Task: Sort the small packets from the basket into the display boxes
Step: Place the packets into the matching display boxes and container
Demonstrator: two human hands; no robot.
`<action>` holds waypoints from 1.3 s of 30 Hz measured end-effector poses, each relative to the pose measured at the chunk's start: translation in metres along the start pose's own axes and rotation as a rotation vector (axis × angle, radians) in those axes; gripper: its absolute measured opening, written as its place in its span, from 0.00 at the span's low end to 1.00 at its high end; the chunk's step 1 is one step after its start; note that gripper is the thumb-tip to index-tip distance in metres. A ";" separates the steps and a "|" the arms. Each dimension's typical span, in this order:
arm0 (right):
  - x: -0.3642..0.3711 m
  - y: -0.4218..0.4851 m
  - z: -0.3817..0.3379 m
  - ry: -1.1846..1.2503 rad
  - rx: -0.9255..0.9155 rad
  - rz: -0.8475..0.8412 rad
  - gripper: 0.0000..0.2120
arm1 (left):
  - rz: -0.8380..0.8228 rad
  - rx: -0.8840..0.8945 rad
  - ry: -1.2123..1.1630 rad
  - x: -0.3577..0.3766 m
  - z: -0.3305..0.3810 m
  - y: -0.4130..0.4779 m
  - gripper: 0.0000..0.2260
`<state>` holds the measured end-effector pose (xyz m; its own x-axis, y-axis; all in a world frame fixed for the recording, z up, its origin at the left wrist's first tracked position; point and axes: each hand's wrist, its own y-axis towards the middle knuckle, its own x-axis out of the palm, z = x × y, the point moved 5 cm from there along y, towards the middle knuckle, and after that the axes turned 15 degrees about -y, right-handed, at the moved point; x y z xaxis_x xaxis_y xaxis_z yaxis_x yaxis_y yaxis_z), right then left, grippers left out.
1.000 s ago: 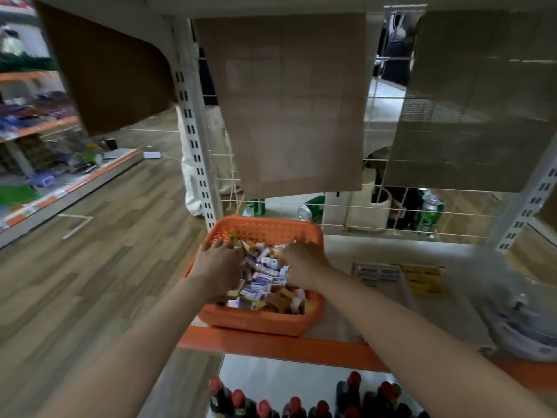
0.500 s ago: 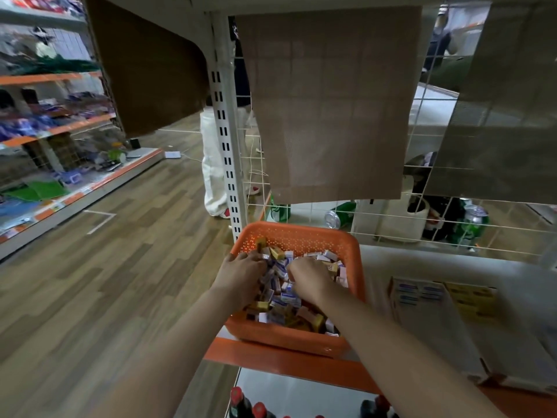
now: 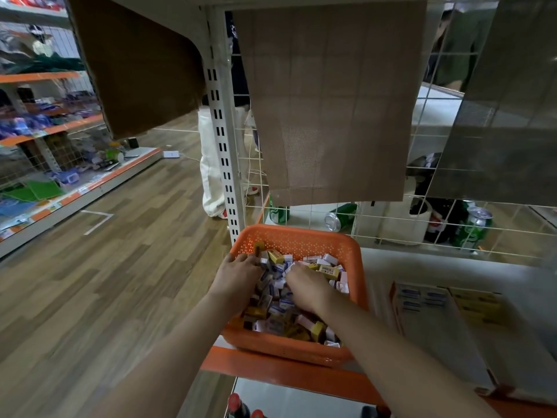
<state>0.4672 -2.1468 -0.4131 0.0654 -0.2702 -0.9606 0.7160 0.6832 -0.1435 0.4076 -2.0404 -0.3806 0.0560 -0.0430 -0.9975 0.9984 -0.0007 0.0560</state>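
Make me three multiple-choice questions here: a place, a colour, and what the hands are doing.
1. Where do the display boxes sit relative to the basket?
A. On the floor.
B. On the same shelf, to its right.
C. Stacked inside it.
2. What colour is the basket?
A. Blue.
B. Green.
C. Orange.
3. What are the left hand and right hand doing?
A. Both reach into the packets in the basket.
B. Both rest on the display boxes.
C. Both hang at the person's sides.
Answers: 1 B, they lie beside its right wall; 2 C, its perforated walls are orange; 3 A, both hands dig among the packets.
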 end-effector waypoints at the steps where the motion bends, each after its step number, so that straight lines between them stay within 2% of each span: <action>1: -0.001 -0.001 0.000 -0.006 -0.012 0.004 0.10 | -0.002 0.001 0.007 0.001 0.000 0.001 0.17; 10: -0.024 -0.023 0.017 0.126 -0.071 0.197 0.08 | -0.073 -0.034 0.046 0.007 0.005 0.010 0.18; 13: -0.029 -0.035 0.031 0.242 -0.079 0.227 0.07 | -0.043 -0.043 -0.110 0.000 0.013 0.006 0.16; 17: -0.036 -0.049 0.051 0.313 -0.028 0.210 0.13 | 0.000 -0.077 -0.318 -0.019 0.029 0.004 0.14; 24: -0.045 -0.077 0.094 0.315 0.045 0.321 0.11 | 0.047 0.113 -0.272 -0.050 0.081 0.007 0.09; 29: -0.049 -0.110 0.128 0.379 0.104 0.390 0.12 | 0.146 0.183 -0.237 -0.058 0.116 0.014 0.13; 32: -0.044 -0.131 0.151 0.348 0.149 0.383 0.12 | 0.184 0.215 -0.301 -0.057 0.137 0.017 0.12; 39: -0.016 -0.167 0.199 0.360 0.251 0.354 0.11 | 0.159 0.263 -0.385 -0.049 0.184 0.028 0.11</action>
<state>0.4847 -2.3914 -0.3267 0.1219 0.2250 -0.9667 0.8395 0.4962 0.2214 0.4326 -2.2222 -0.3219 0.1526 -0.4294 -0.8901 0.9403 -0.2143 0.2645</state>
